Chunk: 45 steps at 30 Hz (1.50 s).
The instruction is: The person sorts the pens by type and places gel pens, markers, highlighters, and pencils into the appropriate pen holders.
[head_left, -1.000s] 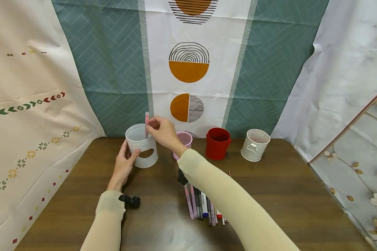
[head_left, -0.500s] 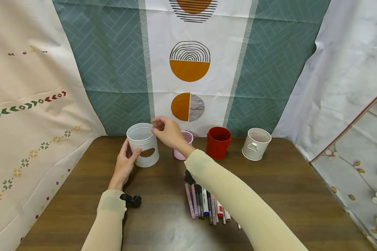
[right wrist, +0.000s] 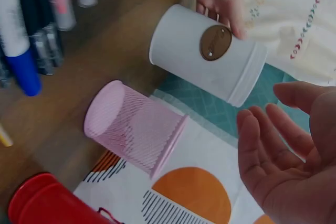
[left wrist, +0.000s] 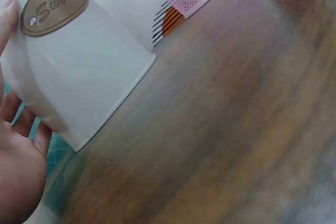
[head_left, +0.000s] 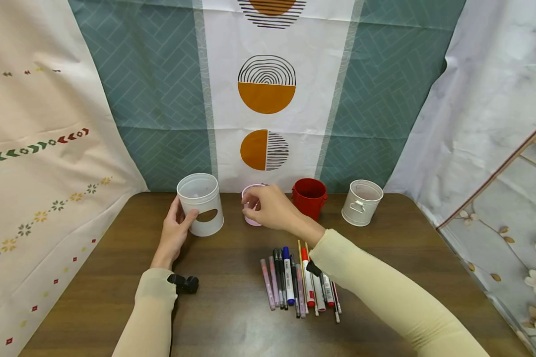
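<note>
My left hand holds the tall white pot upright on the table, thumb along its front and fingers behind. An oval brown label reading "Sweet" shows on the pot in the left wrist view. My right hand is in the air with fingers loosely bent and nothing in them. From the head it overlaps the pink mesh cup, partly hiding it. A row of pens and markers lies on the table, below my right hand in the head view.
Toward the back stand a red bucket and, right of it, a small white bucket with a handle. Patterned cloth hangs right behind the wooden table.
A pink pen that my right hand held over the white pot has gone down into it, released. The right hand has moved right, uncovering more pens. My left hand stays on the pot.
</note>
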Motion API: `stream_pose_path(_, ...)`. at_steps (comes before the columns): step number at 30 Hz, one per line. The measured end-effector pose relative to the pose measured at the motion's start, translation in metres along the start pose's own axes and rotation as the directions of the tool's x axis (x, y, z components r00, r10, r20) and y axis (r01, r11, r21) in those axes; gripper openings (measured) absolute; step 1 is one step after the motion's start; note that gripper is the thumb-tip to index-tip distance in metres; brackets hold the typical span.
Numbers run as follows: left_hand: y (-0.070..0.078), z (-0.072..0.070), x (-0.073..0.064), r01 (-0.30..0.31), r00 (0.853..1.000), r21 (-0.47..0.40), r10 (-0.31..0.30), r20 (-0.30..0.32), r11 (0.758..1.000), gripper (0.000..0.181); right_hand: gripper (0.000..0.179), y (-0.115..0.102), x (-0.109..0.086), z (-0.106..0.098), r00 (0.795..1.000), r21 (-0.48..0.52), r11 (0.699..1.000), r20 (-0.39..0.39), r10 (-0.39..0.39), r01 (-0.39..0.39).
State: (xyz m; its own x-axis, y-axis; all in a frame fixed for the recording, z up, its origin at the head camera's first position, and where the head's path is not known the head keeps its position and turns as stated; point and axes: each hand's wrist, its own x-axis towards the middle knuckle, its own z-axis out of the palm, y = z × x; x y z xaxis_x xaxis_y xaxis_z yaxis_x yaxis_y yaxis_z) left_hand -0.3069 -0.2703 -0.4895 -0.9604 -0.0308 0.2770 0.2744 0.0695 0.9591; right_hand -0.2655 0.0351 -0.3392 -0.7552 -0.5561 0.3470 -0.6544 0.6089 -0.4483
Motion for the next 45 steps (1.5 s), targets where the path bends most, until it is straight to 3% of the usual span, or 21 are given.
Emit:
stream_pose_path(10,-0.002,-0.003,-0.001,0.010,1.000,0.009,-0.010,-0.003,1.000,0.079,0.013,0.004,-0.052,0.018,0.993,-0.085,0.996,0.114,0.039,-0.029)
stream_pose_path(22,-0.001,-0.004,-0.003,0.014,1.000,0.010,-0.014,-0.004,1.000,0.079,0.011,0.011,-0.090,0.053,0.973,-0.157,0.987,0.218,0.072,-0.038)
stream_pose_path(34,0.001,-0.003,-0.003,0.012,1.000,0.017,-0.012,0.004,1.000,0.079,0.041,0.011,-0.103,0.077,0.964,-0.198,0.976,0.229,0.137,-0.092)
stream_pose_path(45,0.002,0.000,-0.002,0.002,1.000,-0.004,-0.002,0.010,1.000,0.079,0.037,0.013,-0.097,0.083,0.947,-0.136,0.975,0.247,0.203,-0.174)
